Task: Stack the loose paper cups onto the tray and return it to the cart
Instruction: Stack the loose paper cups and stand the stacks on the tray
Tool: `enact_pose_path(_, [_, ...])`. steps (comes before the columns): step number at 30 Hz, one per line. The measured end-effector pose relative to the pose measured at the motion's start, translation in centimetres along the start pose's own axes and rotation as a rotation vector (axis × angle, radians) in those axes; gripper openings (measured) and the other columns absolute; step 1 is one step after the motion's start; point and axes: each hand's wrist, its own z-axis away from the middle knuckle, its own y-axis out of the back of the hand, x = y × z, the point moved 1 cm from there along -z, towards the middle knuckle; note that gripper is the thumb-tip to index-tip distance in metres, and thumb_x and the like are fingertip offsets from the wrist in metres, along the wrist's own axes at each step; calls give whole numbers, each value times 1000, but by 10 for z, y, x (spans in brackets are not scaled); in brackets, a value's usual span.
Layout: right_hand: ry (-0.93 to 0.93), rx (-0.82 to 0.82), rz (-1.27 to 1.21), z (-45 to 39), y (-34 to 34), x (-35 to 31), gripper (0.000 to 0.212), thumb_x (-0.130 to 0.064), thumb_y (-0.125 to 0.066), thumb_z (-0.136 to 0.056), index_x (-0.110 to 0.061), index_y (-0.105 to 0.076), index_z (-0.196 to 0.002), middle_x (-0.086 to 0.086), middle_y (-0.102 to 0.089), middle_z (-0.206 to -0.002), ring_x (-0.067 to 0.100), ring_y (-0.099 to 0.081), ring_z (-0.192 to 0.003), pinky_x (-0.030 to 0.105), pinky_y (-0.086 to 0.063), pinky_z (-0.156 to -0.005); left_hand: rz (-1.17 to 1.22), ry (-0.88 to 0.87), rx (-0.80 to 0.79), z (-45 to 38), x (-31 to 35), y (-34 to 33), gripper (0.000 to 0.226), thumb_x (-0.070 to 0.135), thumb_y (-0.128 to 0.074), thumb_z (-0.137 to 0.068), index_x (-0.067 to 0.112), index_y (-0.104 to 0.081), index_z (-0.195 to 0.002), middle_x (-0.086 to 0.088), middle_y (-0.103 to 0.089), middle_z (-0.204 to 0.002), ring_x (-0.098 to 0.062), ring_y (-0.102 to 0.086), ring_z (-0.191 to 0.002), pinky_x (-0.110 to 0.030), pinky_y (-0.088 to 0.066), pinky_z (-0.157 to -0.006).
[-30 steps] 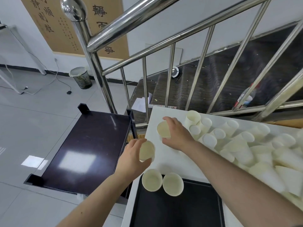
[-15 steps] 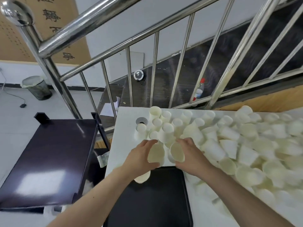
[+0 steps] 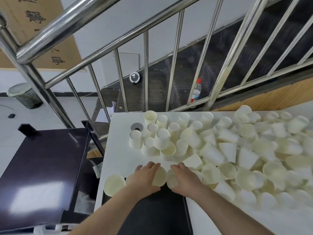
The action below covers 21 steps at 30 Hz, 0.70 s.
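A black tray (image 3: 162,216) lies at the near edge of the white table (image 3: 122,155). My left hand (image 3: 144,178) grips a cream paper cup (image 3: 159,175) at the tray's far edge. My right hand (image 3: 184,179) grips another paper cup (image 3: 171,181) right beside it. An upright cup (image 3: 114,184) stands at the tray's far left corner, and one more is partly hidden behind my left hand. A big pile of loose cups (image 3: 228,150) covers the table to the right. The dark cart (image 3: 42,167) stands to the left of the table.
A steel stair railing (image 3: 145,68) runs behind the table. A plastic bottle (image 3: 196,90) and a round white device (image 3: 134,77) sit on the dark stairs. A bin (image 3: 23,95) stands on the floor at far left. A grey cable hole (image 3: 136,127) marks the table's far left.
Both hands came down toward me with their cups to the tray's far edge. The camera swung right, bringing more of the cup pile into view.
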Motion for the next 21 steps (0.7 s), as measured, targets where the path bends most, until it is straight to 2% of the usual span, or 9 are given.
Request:
enact_pose_path(5, [26, 9, -5, -4, -2, 6, 80, -24, -71, -81, -21, -27, -147, 1, -31, -139, 21, -43, -125, 33, -46, -96, 43, -26, -20, -1, 0, 1, 85, 46, -64, -78, 29, -19, -148, 11, -32, -144, -13, -37, -131, -37, -13, -118])
enact_pose_path(7, [44, 3, -2, -4, -2, 9, 81, -23, -72, -80, -22, -26, -147, 1, -31, -140, 20, -43, -125, 33, -46, -96, 31, -32, -26, -2, -3, 0, 86, 49, -65, -75, 30, -21, -147, 10, -35, -142, -11, -39, -130, -42, -4, -119])
enact_pose_path(12, [89, -5, 13, -5, -6, 10, 82, -23, -72, -79, -23, -25, -147, 0, -31, -140, 20, -43, -126, 32, -46, -96, -39, -60, -52, -2, -8, -4, 86, 57, -63, -72, 32, -26, -144, 12, -41, -137, -12, -39, -130, -50, 5, -117])
enact_pose_path(16, [113, -12, 4, -5, -8, 10, 88, -28, -75, -78, -24, -22, -149, -1, -30, -142, 19, -39, -130, 33, -45, -99, -76, -45, -59, -2, -10, -5, 90, 56, -65, -70, 31, -24, -146, 8, -39, -140, -15, -34, -134, -56, 10, -115])
enact_pose_path(21, [138, -6, 15, -3, -6, 11, 90, -34, -74, -78, -23, -21, -150, -1, -29, -144, 19, -36, -132, 33, -44, -100, -95, -33, -48, 1, -6, -1, 91, 58, -65, -70, 29, -25, -147, 6, -35, -143, -17, -31, -135, -55, 10, -115])
